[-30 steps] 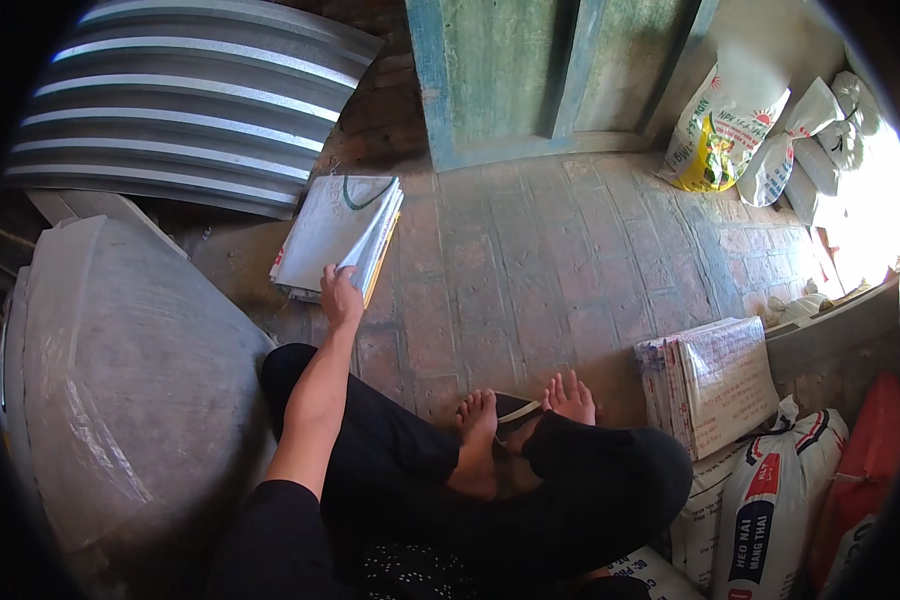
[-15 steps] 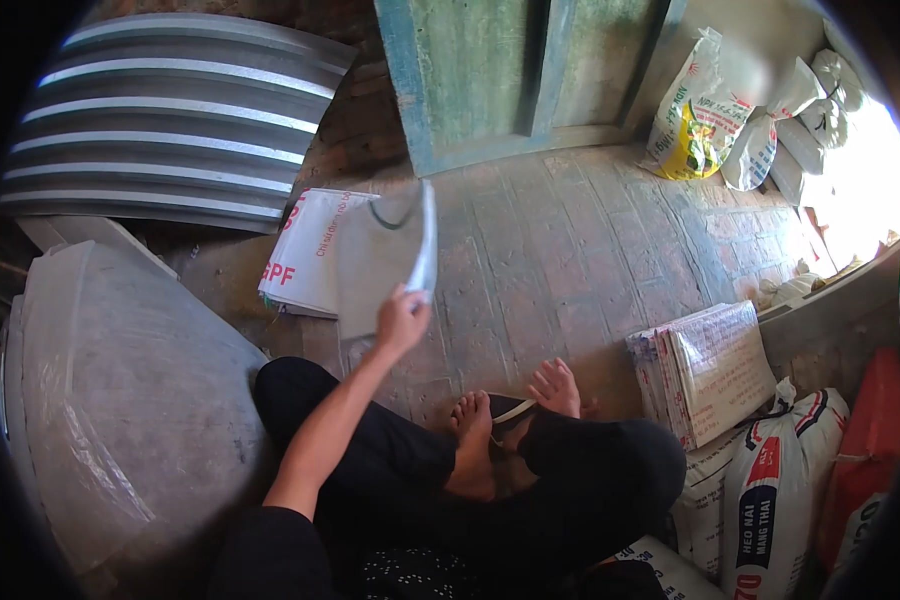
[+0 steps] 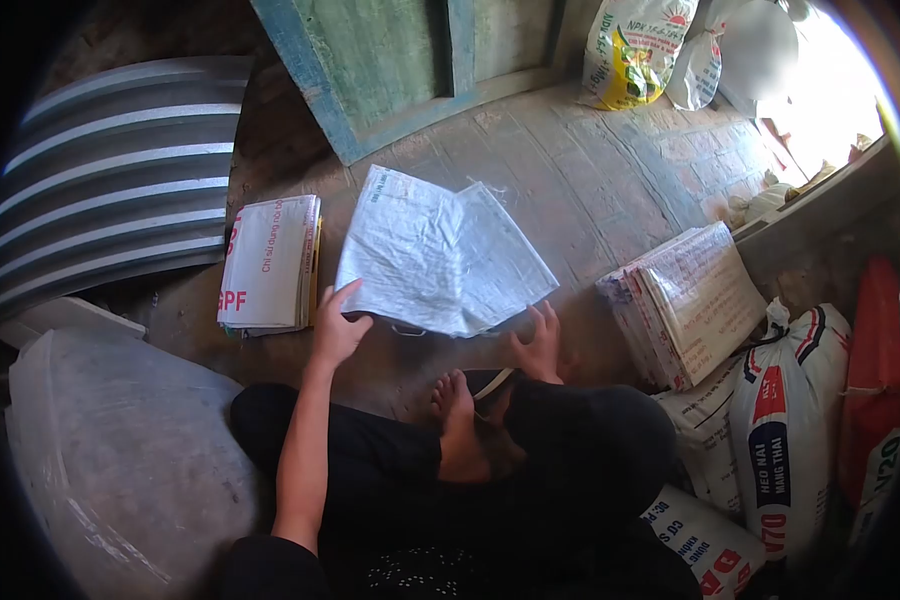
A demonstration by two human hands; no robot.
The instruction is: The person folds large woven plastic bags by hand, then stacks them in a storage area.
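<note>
A whitish woven sack (image 3: 410, 250) lies spread and creased on the brick floor in front of me, its right part turned at an angle. At its lower left corner is my left hand (image 3: 338, 330), thumb and fingers apart, the fingertips against the edge. My right hand (image 3: 540, 348) is by the lower right edge, its thumb and forefinger also spread; whether it touches the sack is hard to tell. Left of the sack sits a stack of folded printed sacks (image 3: 270, 262). Another stack of folded sacks (image 3: 695, 300) leans on the right.
Filled feed bags (image 3: 785, 440) stand close on my right beside a red bag (image 3: 875, 370). Corrugated metal sheet (image 3: 120, 180) and a grey plastic-wrapped slab (image 3: 130, 440) are on the left. A blue-green door panel (image 3: 380, 70) and a fertilizer bag (image 3: 635, 50) are at the back.
The sack, earlier folded and raised in my left hand above the left stack, now lies opened out before me. My right hand has come up to its right edge. The view has shifted.
</note>
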